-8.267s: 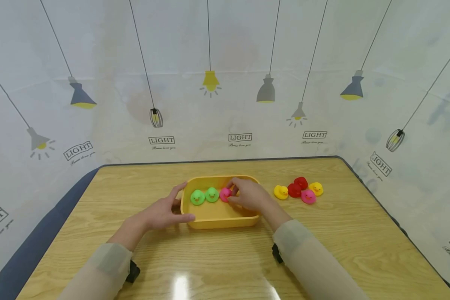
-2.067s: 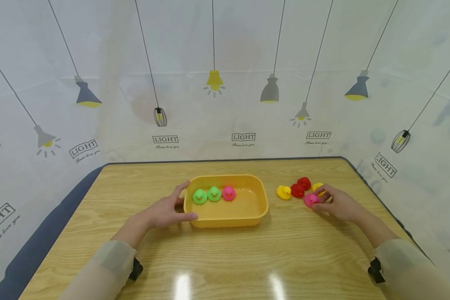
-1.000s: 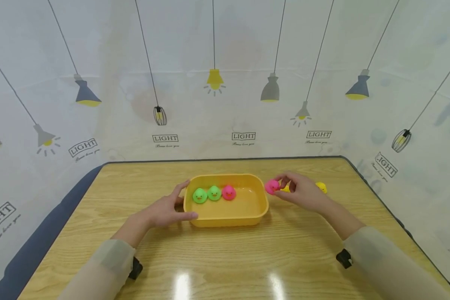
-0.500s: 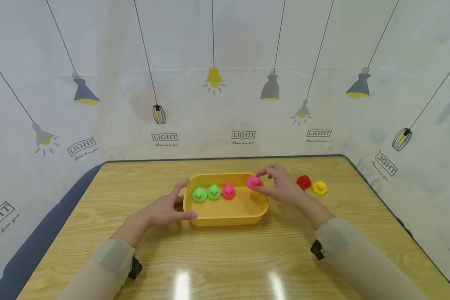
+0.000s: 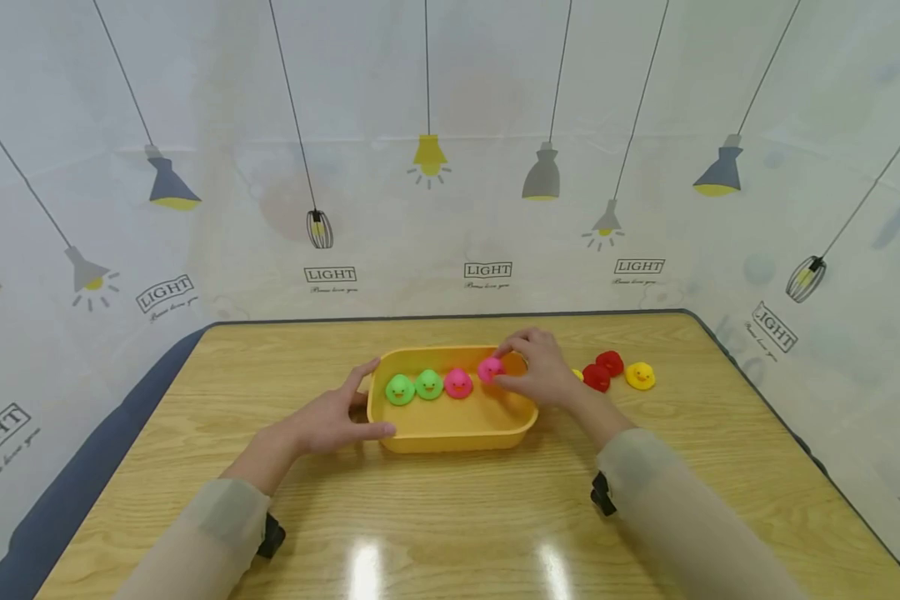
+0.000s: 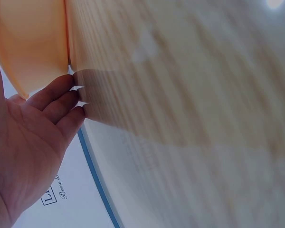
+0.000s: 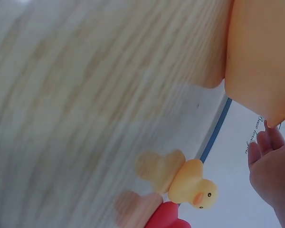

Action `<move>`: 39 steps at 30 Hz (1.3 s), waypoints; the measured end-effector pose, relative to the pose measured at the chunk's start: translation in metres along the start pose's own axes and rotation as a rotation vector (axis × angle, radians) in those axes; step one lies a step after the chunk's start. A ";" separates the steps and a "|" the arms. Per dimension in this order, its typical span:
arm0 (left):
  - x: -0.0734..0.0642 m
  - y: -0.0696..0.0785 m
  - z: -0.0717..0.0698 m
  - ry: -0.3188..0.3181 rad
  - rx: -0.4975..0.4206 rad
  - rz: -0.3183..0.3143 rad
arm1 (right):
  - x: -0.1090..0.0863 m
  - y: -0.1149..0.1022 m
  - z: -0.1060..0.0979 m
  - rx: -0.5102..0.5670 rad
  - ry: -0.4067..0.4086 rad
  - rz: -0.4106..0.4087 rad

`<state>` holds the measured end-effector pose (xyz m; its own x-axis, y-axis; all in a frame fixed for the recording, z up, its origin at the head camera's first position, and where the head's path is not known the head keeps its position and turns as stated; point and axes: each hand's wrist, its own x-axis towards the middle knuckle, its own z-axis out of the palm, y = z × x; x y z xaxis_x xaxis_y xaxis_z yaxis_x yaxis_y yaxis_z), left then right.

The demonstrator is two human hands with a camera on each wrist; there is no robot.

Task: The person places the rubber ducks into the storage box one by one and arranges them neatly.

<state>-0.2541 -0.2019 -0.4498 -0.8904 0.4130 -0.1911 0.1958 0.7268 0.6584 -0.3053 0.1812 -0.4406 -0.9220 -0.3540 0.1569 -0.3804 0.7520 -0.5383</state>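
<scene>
grip, right: your right hand [image 5: 537,373] pinches a pink duck [image 5: 491,370] between thumb and fingertips; the hold is narrow, taken from the duck's right side, with the beak turned towards you.

location: the held duck is over the right-hand part of the yellow tray [image 5: 453,443], nearer the far wall than the near one; whether its base touches the tray floor cannot be told, as the right wrist view hides it behind the tray wall.

governing relation: the seated pink duck [image 5: 458,384] lies just to the left of the held one, a slight gap between them in the head view; it ends a row with two green ducks [image 5: 429,385], and that row follows the tray's long axis, side to side in front of you; in judgement, placement turns on this gap, and too much leftward drift could nudge the row.

grip, left: your left hand [image 5: 337,423] is spread wide across the tray's left end, thumb at the near rim; it is the farther hand from the held duck, your right the nearer.

outside the tray: two red ducks [image 5: 597,377] and a yellow duck [image 5: 641,376] lie to the right; another yellow one is mostly hidden by your right hand.
</scene>
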 end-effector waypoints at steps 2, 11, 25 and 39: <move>0.000 0.000 0.000 -0.001 -0.002 0.002 | 0.001 0.001 0.002 -0.002 -0.007 0.003; -0.001 0.001 0.001 0.002 0.007 0.002 | 0.000 0.000 0.006 -0.013 -0.092 0.084; -0.002 0.001 0.000 0.004 0.007 0.004 | 0.003 -0.010 0.007 -0.033 -0.181 0.142; 0.000 0.001 0.002 0.006 -0.002 0.008 | 0.004 -0.006 0.009 0.009 -0.188 0.172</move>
<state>-0.2531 -0.2007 -0.4506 -0.8913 0.4157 -0.1813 0.2021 0.7220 0.6617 -0.3064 0.1701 -0.4446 -0.9430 -0.3192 -0.0937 -0.2179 0.8056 -0.5510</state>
